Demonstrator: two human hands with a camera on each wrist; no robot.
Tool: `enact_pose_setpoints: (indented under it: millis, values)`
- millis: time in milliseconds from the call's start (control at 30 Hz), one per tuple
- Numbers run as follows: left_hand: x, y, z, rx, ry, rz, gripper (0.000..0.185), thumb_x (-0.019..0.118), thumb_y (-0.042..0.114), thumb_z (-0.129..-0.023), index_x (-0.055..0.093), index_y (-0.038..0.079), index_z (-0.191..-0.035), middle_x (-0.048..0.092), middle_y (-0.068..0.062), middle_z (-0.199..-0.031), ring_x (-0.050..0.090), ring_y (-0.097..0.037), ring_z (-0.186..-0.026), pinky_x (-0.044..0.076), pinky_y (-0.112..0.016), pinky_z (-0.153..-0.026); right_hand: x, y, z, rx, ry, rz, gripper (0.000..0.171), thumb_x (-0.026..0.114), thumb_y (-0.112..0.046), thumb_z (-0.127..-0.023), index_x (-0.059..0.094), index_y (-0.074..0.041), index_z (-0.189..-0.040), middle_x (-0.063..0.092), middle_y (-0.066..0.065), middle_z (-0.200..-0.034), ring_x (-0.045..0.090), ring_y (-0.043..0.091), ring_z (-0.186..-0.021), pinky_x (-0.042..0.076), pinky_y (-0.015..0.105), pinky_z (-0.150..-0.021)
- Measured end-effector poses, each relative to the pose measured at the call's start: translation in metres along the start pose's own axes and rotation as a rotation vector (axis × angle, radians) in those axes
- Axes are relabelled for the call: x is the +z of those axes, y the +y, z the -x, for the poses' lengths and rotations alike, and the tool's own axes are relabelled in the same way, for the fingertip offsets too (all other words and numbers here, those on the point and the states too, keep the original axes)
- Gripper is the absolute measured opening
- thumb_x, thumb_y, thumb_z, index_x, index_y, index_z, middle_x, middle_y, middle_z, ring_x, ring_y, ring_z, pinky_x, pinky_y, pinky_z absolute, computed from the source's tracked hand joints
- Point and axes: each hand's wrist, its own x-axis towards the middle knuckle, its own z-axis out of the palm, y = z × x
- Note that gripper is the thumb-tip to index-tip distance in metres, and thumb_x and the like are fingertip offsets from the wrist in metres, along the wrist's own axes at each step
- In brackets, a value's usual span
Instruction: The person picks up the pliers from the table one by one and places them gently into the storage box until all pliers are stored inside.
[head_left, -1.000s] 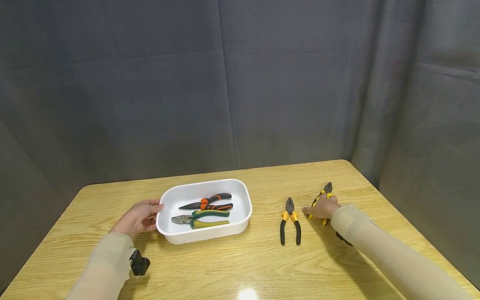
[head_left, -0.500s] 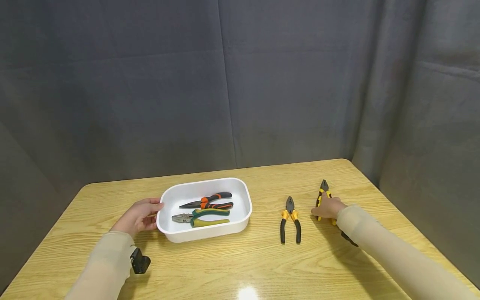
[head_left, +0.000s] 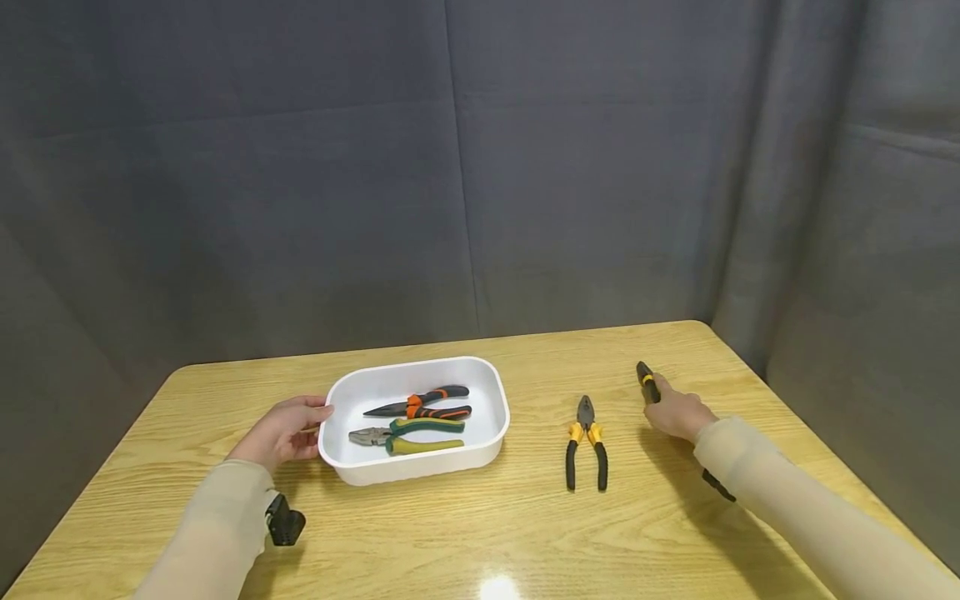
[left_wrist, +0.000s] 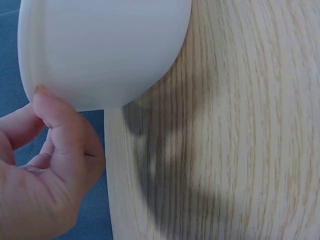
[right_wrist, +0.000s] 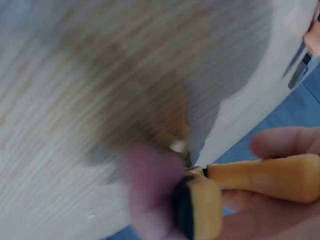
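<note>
The right hand [head_left: 677, 414] holds yellow-handled pliers [head_left: 646, 381] while the left hand [head_left: 277, 433] pinches the tray [head_left: 423, 472]; I'd grip both handles [right_wrist: 267, 177] evenly so neither slips.

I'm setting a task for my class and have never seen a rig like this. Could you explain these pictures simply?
There is no machine, just a person's bare hands: the left hand grips one end of a white tray, and the right hand holds yellow-and-black pliers. The wide picture comes from a camera worn on the head; the two close-ups come from the wrist cameras. The tray is on a wooden table and contains orange-and-black pliers and green-and-yellow pliers. To its right lies another yellow-and-black pair.
</note>
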Motion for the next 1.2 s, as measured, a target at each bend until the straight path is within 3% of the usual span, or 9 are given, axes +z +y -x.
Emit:
enact_pose_setpoints:
  millis: [67, 133, 233, 333, 400, 767, 1033, 1200]
  values:
    - [0.000, 0.000, 0.000, 0.000, 0.001, -0.002, 0.047, 0.052, 0.011, -0.101, 0.035, -0.003, -0.142, 0.053, -0.008, -0.093, 0.053, -0.014, -0.070, 0.053, -0.023, -0.059, 0.000, 0.002, -0.001, -0.034, 0.041, 0.024, 0.073, 0.036, -0.018, -0.090, 0.005, 0.001, -0.153, 0.016, 0.054, -0.134, 0.028, 0.064, -0.120, 0.037, 0.064, -0.086]
    - [0.000, 0.000, -0.001, -0.001, 0.002, -0.001, 0.047, 0.052, 0.011, -0.101, 0.035, -0.003, -0.142, 0.053, -0.008, -0.094, 0.052, -0.014, -0.070, 0.053, -0.023, -0.059, 0.001, 0.003, -0.002, -0.067, 0.073, 0.048, 0.069, 0.036, -0.018, -0.091, 0.013, -0.001, -0.153, 0.021, 0.053, -0.133, 0.036, 0.059, -0.114, 0.041, 0.059, -0.082]
    - [0.000, 0.000, -0.001, -0.007, 0.002, 0.004, 0.047, 0.052, 0.011, -0.101, 0.034, -0.002, -0.143, 0.052, -0.008, -0.094, 0.052, -0.014, -0.070, 0.053, -0.023, -0.060, 0.002, 0.004, -0.001, -0.100, 0.121, 0.077, 0.064, 0.039, -0.018, -0.091, 0.024, -0.002, -0.151, 0.031, 0.049, -0.124, 0.047, 0.045, -0.091, 0.042, 0.046, -0.068]
    - [0.001, 0.001, -0.002, -0.011, 0.005, 0.009, 0.048, 0.053, 0.011, -0.101, 0.035, -0.002, -0.143, 0.053, -0.008, -0.095, 0.052, -0.014, -0.071, 0.053, -0.023, -0.060, 0.004, 0.005, 0.002, -0.120, 0.178, 0.105, 0.060, 0.042, -0.019, -0.091, 0.033, -0.003, -0.149, 0.040, 0.041, -0.109, 0.044, 0.031, -0.068, 0.034, 0.036, -0.056]
    - [0.001, 0.001, -0.002, -0.012, 0.006, 0.009, 0.048, 0.053, 0.012, -0.101, 0.035, -0.001, -0.143, 0.053, -0.009, -0.096, 0.052, -0.014, -0.071, 0.053, -0.023, -0.060, 0.006, 0.006, 0.005, -0.139, 0.225, 0.134, 0.058, 0.045, -0.020, -0.092, 0.038, -0.005, -0.147, 0.042, 0.036, -0.102, 0.042, 0.028, -0.063, 0.033, 0.035, -0.052]
    - [0.001, 0.001, -0.001, -0.009, 0.002, 0.011, 0.048, 0.053, 0.011, -0.101, 0.034, -0.002, -0.143, 0.053, -0.008, -0.092, 0.052, -0.013, -0.068, 0.052, -0.022, -0.058, 0.012, 0.000, 0.022, -0.286, 0.470, 0.297, 0.052, 0.058, -0.014, -0.086, 0.053, -0.012, -0.137, 0.042, 0.022, -0.084, 0.045, 0.027, -0.056, 0.036, 0.036, -0.041]
    - [0.001, -0.001, 0.000, -0.004, 0.002, 0.014, 0.047, 0.053, 0.011, -0.101, 0.035, -0.002, -0.142, 0.053, -0.007, -0.092, 0.052, -0.013, -0.069, 0.052, -0.023, -0.058, 0.012, -0.011, 0.032, -0.366, 0.513, 0.321, 0.049, 0.063, -0.011, -0.086, 0.058, -0.013, -0.134, 0.042, 0.018, -0.083, 0.042, 0.024, -0.056, 0.035, 0.034, -0.040]
    - [0.001, 0.000, 0.001, -0.005, -0.003, 0.018, 0.046, 0.052, 0.010, -0.101, 0.035, -0.002, -0.142, 0.053, -0.008, -0.093, 0.052, -0.013, -0.069, 0.053, -0.023, -0.060, 0.009, -0.017, 0.037, -0.436, 0.543, 0.352, 0.049, 0.061, -0.007, -0.085, 0.058, -0.013, -0.134, 0.045, 0.023, -0.093, 0.042, 0.024, -0.057, 0.035, 0.033, -0.041]
